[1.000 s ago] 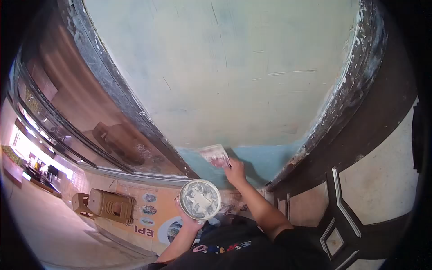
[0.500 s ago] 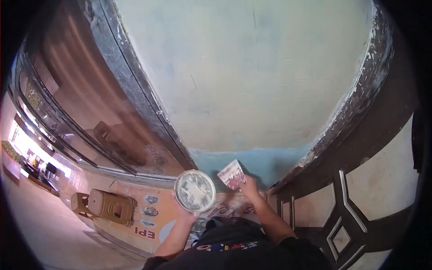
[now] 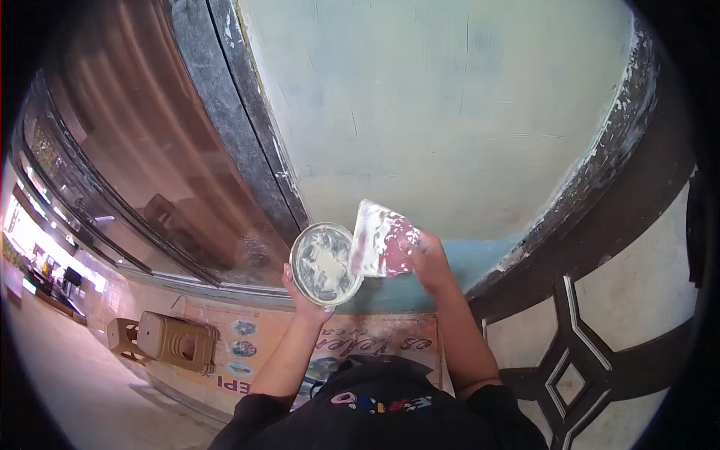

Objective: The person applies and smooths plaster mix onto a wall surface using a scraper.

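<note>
A round tub [image 3: 306, 279] smeared inside with whitish paste rests in my left hand [image 3: 306, 304], whose fingers wrap its side and lower rim. My right hand [image 3: 433, 262] grips a flat reddish scraper [image 3: 386, 244] streaked with white paste. The scraper's left edge is at the tub's right rim; whether they touch I cannot tell. Beyond both hands rises a pale greenish wall panel [image 3: 442, 135] with a blue band along its bottom.
A dark, chipped frame [image 3: 240, 112] borders the panel at left, beside a window with brown curtains [image 3: 142, 112]. Brown plastic stools [image 3: 176, 341] stand at lower left. A printed banner [image 3: 277, 337] lies on the floor. At right is a dark patterned door [image 3: 547, 315].
Both hands have moved up in the view, the tub and scraper with them. The scraper has come close to the tub's rim and appears larger. The view has shifted slightly.
</note>
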Available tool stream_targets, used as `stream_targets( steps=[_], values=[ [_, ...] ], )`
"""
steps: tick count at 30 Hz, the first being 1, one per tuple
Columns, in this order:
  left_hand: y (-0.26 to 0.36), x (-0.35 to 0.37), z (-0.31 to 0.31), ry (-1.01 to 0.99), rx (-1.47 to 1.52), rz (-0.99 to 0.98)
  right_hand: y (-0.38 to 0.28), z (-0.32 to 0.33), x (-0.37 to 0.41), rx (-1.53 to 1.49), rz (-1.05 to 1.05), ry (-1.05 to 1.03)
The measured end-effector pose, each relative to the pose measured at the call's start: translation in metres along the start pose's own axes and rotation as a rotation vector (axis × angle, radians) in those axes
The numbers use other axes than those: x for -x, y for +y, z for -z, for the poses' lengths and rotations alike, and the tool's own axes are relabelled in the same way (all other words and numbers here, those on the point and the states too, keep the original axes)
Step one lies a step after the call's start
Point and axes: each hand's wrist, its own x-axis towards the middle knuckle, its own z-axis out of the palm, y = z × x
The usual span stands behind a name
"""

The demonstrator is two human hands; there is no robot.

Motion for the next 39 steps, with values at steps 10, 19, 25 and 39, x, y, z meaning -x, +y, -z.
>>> stream_targets(
  steps=[10, 19, 25, 39],
  values=[
    [-0.029, 0.0, -0.024, -0.033, -0.016, 0.044, -0.018, 0.006, -0.004, 0.25, 0.163, -0.065],
    [-0.06, -0.003, -0.017, -0.023, 0.063, 0.017, -0.035, 0.011, -0.014, 0.747, 0.361, -0.21],
    [-0.072, 0.02, 0.003, 0.04, 0.198, -0.049, 0.007, 0.022, -0.007, 0.516, 0.31, -0.195],
    [-0.029, 0.041, 0.046, 0.144, 0.22, -0.047, 0.155, 0.005, 0.046, -0.225, -0.206, 0.039]
  ],
)
